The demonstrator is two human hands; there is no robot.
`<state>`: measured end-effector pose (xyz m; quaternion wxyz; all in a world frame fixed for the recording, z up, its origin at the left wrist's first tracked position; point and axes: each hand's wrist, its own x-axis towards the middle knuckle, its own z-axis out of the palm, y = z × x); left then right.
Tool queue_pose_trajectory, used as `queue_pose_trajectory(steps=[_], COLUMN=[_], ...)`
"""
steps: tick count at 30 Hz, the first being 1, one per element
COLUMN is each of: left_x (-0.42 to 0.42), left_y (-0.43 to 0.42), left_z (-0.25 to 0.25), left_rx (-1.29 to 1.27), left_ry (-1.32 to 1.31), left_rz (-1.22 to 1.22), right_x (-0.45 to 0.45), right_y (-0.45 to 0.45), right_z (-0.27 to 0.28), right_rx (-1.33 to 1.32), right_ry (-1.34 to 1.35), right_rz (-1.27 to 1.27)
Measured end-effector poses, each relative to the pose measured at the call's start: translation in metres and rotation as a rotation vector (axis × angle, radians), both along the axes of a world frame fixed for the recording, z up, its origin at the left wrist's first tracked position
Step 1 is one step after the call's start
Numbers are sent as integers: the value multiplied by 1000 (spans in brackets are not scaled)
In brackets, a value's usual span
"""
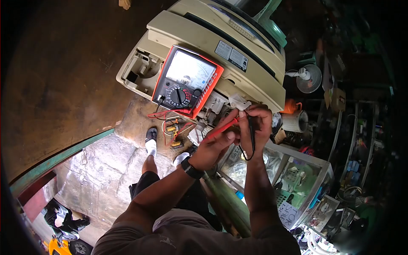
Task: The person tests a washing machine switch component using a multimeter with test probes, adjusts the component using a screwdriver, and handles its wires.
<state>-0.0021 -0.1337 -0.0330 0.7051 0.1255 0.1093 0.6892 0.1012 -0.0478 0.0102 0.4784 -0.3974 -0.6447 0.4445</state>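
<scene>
"Where are we finding the white part (239, 102)?"
"We are seeing it at the right hand (258, 123), which is gripping the black probe (251, 131); close by, the left hand (212, 148) is gripping the red probe (223, 128)."
"Technique?"
"We are advising steady probes, keeping the multimeter (187, 81) readable on the beige machine (255, 83)."

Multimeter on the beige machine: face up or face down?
Face up: the multimeter shows its dial and scale window to the head camera.
</scene>
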Motion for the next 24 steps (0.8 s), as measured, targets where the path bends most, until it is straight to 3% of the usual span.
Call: queue_pose_trajectory(steps=[2,5,7,8,10,11,13,14,15,17,20,22,23,24], left_x=[2,6,7,7,5,9,17,13,6,-6,-27,-52,-59,-66], left_y=[2,6,8,5,-8,-21,-58,-72,-82,-106,-136,-136,-141,-149], left_z=[0,11,33,34,35,17,-34,-27,-13,-17,-33,7,13,18], left_rx=[7,-144,-414,-417,-760,-768,-521,-526,-514,-467,-668,-1035,-1038,-969], left_ry=[-53,-100,-120,-117,-282,-282,-378,-378,190,763,443,323,329,605], left_rz=[5,61,75,74,-7,-11,-142,-148,-188,-222,-316,-275,-274,-243], right_x=[2,2,3,3,4,5,8,9,10,18,18,18,18,19], right_y=[3,1,3,5,11,13,14,14,14,15,15,16,16,16], right_z=[-8,-16,-16,-17,-15,-14,-14,-15,-16,-17,-17,-16,-16,-16], right_rx=[219,180,180,236,289,335,376,363,352,364,373,387,385,391], right_ry=[-86,-90,-81,-86,-93,-83,-78,-44,-8,-66,-46,-46,-40,-32], right_rz=[26,-25,-37,-28,-24,-36,-56,-60,-65,-11,-12,-15,-18,-23])
